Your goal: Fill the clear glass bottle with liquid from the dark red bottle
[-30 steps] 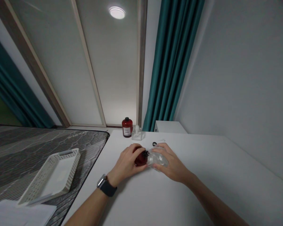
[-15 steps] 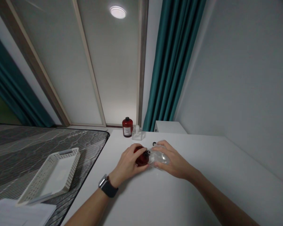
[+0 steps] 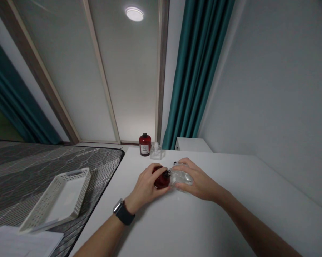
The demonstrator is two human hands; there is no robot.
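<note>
My left hand (image 3: 147,184) is closed round a dark red bottle (image 3: 161,182) on the white table. A black part shows at the bottle's neck, under my fingers. My right hand (image 3: 197,178) grips a clear, shiny container (image 3: 181,179) lying sideways, probably a soft pouch. Its narrow left end meets the neck of the red bottle; whether liquid passes between them I cannot tell. Just behind the right fingertips a small black object (image 3: 175,163) shows, partly hidden.
Toward the table's (image 3: 161,228) far edge stands another red bottle (image 3: 145,145), with a black cap and white label, beside a clear container with a whitish top (image 3: 155,151). At left, a white perforated basket (image 3: 82,191) and papers (image 3: 24,242) lie on a dark grey surface (image 3: 102,157).
The right hand has shifted very slightly upward, tilting the clear container a little. The left hand and the red bottle stay in place.
</note>
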